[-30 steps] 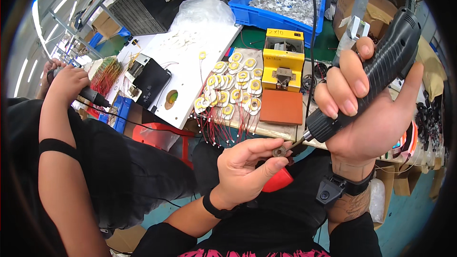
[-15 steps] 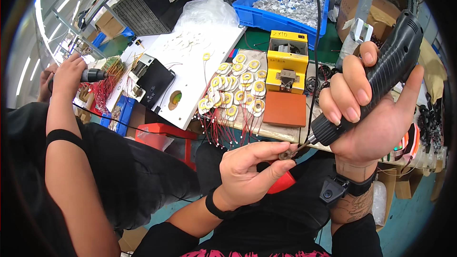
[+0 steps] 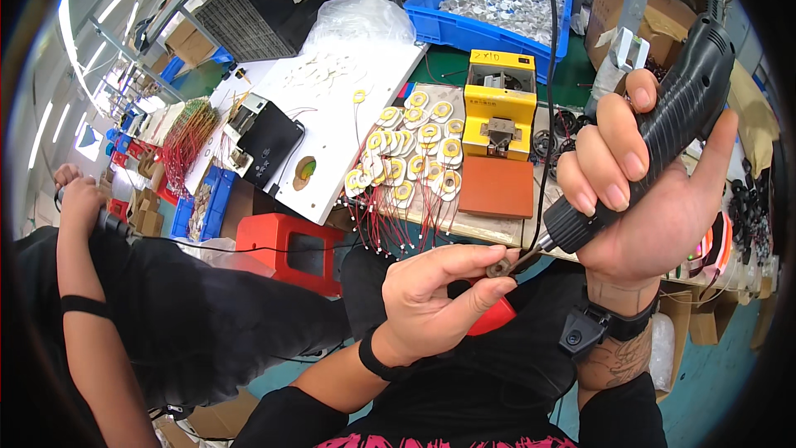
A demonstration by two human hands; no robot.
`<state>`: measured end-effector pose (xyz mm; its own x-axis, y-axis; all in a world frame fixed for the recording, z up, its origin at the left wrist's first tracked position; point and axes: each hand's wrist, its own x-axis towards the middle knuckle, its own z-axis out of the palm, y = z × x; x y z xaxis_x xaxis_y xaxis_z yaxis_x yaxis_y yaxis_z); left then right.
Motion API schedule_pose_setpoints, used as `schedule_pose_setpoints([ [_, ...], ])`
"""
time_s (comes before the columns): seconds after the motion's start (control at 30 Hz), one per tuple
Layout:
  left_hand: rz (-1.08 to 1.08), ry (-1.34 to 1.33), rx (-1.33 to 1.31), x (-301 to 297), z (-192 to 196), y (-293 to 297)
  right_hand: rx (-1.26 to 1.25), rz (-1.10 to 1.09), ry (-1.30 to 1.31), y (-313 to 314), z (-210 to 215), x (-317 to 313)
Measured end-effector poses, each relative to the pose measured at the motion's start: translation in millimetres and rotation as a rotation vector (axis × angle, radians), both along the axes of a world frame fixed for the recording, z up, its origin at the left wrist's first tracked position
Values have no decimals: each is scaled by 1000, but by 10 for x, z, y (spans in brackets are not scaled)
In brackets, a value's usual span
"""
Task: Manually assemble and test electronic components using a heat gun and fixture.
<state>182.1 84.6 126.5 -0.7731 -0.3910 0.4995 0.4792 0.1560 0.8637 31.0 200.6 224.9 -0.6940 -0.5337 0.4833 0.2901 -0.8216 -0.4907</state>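
My right hand (image 3: 655, 199) grips a black electric screwdriver (image 3: 655, 133), tilted with its tip pointing down and left. The tip meets a small metal part (image 3: 500, 266) pinched between thumb and fingers of my left hand (image 3: 439, 299), held above my lap at the table's front edge. A red object (image 3: 491, 317) shows under my left hand. On the table beyond lie several round yellow-and-white coil parts with red wires (image 3: 410, 158), a yellow jig (image 3: 497, 108) and a brown pad (image 3: 496, 187).
A co-worker in black sits at my left, a hand (image 3: 79, 199) on a tool. A blue bin (image 3: 506, 4) of silver parts stands at the back, a white board (image 3: 332, 108) and black box (image 3: 269, 143) left, a red stool (image 3: 290, 249) below.
The co-worker's hand has dropped lower and further left with its tool. My hands have stayed together, the screwdriver tip still at the small part.
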Motion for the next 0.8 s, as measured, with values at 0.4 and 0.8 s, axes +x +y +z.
schedule_pose_setpoints([
  [0.4, 24, 14, -14, 9, 15, -19, -2, 7, -27, -16, 22, 26],
  [0.8, 44, -1, -70, 6, 36, -18, -1, 7, -48, -7, 82, 38],
])
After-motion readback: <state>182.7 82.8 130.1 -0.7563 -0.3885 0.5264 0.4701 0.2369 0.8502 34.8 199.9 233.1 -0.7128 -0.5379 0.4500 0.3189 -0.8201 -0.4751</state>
